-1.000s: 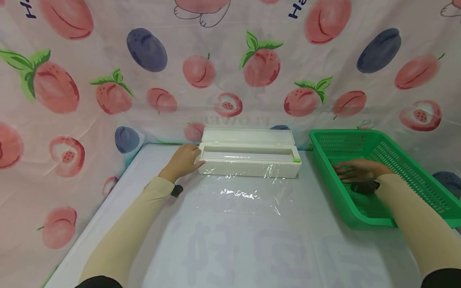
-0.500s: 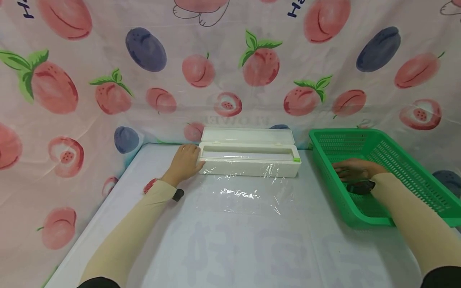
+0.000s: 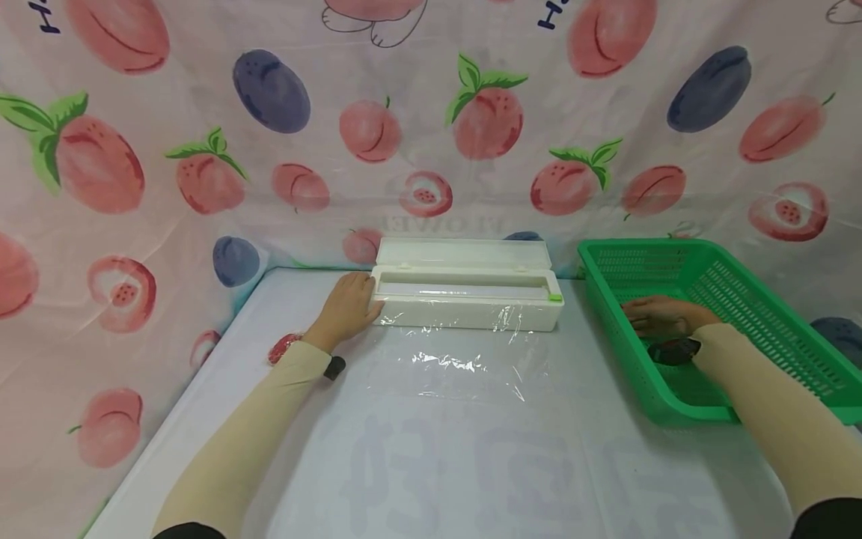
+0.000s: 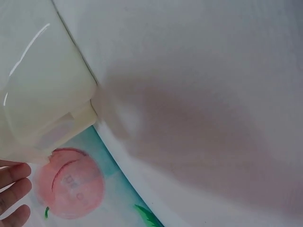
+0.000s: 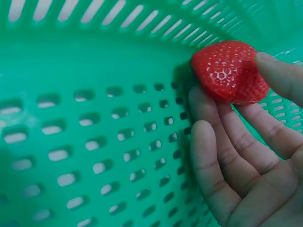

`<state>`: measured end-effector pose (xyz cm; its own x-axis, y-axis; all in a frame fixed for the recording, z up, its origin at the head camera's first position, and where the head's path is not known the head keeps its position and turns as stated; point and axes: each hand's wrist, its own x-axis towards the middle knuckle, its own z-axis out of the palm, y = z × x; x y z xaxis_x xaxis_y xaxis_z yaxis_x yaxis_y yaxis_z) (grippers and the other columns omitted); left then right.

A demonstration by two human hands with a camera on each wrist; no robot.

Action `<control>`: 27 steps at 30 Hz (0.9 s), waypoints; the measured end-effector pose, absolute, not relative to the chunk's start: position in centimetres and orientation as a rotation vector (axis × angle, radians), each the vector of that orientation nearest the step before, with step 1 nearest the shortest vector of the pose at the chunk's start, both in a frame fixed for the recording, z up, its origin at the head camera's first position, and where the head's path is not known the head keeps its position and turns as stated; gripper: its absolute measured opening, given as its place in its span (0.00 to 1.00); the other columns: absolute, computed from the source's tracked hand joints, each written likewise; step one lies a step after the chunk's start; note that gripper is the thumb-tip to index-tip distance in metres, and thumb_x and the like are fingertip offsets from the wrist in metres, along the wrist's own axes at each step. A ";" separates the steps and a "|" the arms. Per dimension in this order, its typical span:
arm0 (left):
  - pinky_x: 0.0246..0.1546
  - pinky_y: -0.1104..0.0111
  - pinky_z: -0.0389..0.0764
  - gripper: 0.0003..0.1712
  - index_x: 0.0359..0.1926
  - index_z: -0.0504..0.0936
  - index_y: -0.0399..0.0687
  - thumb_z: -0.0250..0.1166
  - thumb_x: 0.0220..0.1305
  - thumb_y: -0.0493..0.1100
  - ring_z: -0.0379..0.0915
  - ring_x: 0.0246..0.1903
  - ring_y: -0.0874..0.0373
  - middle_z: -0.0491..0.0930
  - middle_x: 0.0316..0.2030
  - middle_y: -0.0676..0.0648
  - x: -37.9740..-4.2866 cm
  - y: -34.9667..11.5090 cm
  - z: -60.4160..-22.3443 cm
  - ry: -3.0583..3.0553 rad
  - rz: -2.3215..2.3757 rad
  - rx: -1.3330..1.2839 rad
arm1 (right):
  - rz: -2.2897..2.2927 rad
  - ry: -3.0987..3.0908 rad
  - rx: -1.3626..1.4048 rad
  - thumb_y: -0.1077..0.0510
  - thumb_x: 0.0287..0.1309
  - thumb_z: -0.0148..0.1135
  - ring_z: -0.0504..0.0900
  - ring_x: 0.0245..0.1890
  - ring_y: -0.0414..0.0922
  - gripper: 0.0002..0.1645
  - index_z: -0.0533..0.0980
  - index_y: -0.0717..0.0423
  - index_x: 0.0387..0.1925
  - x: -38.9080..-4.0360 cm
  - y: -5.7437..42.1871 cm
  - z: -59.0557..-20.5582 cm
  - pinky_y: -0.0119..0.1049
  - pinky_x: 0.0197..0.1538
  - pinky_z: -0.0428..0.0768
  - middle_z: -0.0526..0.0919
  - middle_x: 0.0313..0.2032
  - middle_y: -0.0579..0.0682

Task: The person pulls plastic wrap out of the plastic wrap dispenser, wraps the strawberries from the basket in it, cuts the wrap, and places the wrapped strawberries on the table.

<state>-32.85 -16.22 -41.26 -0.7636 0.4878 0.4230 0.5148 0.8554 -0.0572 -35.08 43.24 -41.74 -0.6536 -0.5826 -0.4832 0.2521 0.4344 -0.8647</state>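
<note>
A white cling film box point(image 3: 465, 314) with its lid raised stands at the back of the table. Clear film point(image 3: 458, 367) hangs from its front and spreads over the white cloth. My left hand point(image 3: 346, 307) holds the box's left end, thumb at the front corner, fingers at the back; its fingertips point(image 4: 16, 189) show in the left wrist view. My right hand point(image 3: 663, 316) is down inside the green basket point(image 3: 673, 410). In the right wrist view its thumb and fingers pinch a red strawberry point(image 5: 229, 71) near the basket wall; the head view hides the strawberry.
A red, shiny piece point(image 3: 283, 348) lies on the table beside my left wrist, partly hidden by it. A fruit-printed curtain point(image 3: 431, 112) hangs directly behind the box and basket. A small green slider point(image 3: 555, 298) sits at the box's right end.
My right hand has shifted slightly left inside the basket, hiding the red that showed at its fingertips. My left wrist has moved a little right, uncovering the red piece beside it.
</note>
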 end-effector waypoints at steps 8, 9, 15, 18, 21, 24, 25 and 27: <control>0.59 0.54 0.68 0.26 0.48 0.73 0.27 0.59 0.62 0.49 0.71 0.50 0.41 0.75 0.46 0.34 -32.8 -16.3 -41.3 -2.591 -0.087 -0.747 | -1.262 2.063 -0.113 0.54 0.72 0.39 0.73 0.45 0.23 0.40 0.33 0.71 0.70 -34.0 41.3 -40.9 0.37 0.62 0.71 0.57 0.68 0.59; 0.59 0.54 0.68 0.26 0.48 0.73 0.27 0.59 0.62 0.49 0.71 0.50 0.41 0.75 0.46 0.34 -32.8 -16.4 -41.3 -2.589 -0.082 -0.749 | -1.262 2.059 -0.119 0.55 0.72 0.38 0.73 0.45 0.23 0.40 0.32 0.71 0.70 -34.0 41.3 -40.7 0.36 0.62 0.72 0.55 0.69 0.62; 0.59 0.54 0.68 0.26 0.48 0.74 0.27 0.59 0.62 0.49 0.71 0.50 0.42 0.76 0.46 0.34 -32.9 -16.5 -41.3 -2.570 -0.074 -0.760 | -1.243 1.981 -0.134 0.53 0.73 0.34 0.53 0.72 0.55 0.42 0.22 0.69 0.68 -33.8 42.0 -39.8 0.30 0.61 0.71 0.29 0.70 0.70; 0.58 0.54 0.68 0.26 0.47 0.74 0.27 0.59 0.61 0.49 0.72 0.49 0.42 0.76 0.45 0.34 -33.0 -16.5 -41.3 -2.561 -0.070 -0.765 | -1.240 1.985 -0.104 0.53 0.73 0.36 0.58 0.70 0.53 0.42 0.25 0.67 0.69 -33.8 42.8 -39.4 0.28 0.59 0.71 0.26 0.70 0.69; 0.58 0.54 0.69 0.26 0.47 0.75 0.27 0.60 0.61 0.49 0.72 0.49 0.42 0.76 0.45 0.34 -33.0 -16.5 -41.3 -2.555 -0.065 -0.769 | -1.253 1.999 -0.101 0.53 0.73 0.37 0.72 0.54 0.28 0.30 0.44 0.51 0.71 -33.9 44.0 -39.0 0.26 0.57 0.72 0.27 0.70 0.67; 0.58 0.54 0.69 0.26 0.47 0.74 0.27 0.60 0.61 0.49 0.72 0.49 0.42 0.76 0.45 0.34 -32.9 -16.5 -41.2 -2.548 -0.069 -0.776 | -1.269 2.001 -0.122 0.52 0.73 0.36 0.70 0.43 0.18 0.15 0.60 0.28 0.55 -33.8 45.0 -38.6 0.24 0.54 0.71 0.26 0.70 0.64; 0.58 0.54 0.69 0.26 0.47 0.74 0.27 0.60 0.61 0.49 0.72 0.49 0.41 0.76 0.45 0.34 -32.9 -16.5 -41.2 -2.545 -0.072 -0.778 | -1.272 1.998 -0.137 0.52 0.73 0.35 0.70 0.43 0.17 0.15 0.62 0.24 0.49 -33.8 45.3 -38.4 0.23 0.54 0.71 0.24 0.70 0.64; 0.57 0.54 0.69 0.26 0.47 0.74 0.27 0.60 0.61 0.49 0.72 0.48 0.42 0.77 0.45 0.34 -32.9 -16.5 -41.2 -2.543 -0.074 -0.781 | -1.294 1.992 -0.139 0.51 0.73 0.34 0.70 0.42 0.18 0.16 0.64 0.20 0.41 -33.6 45.7 -38.0 0.23 0.53 0.71 0.22 0.69 0.65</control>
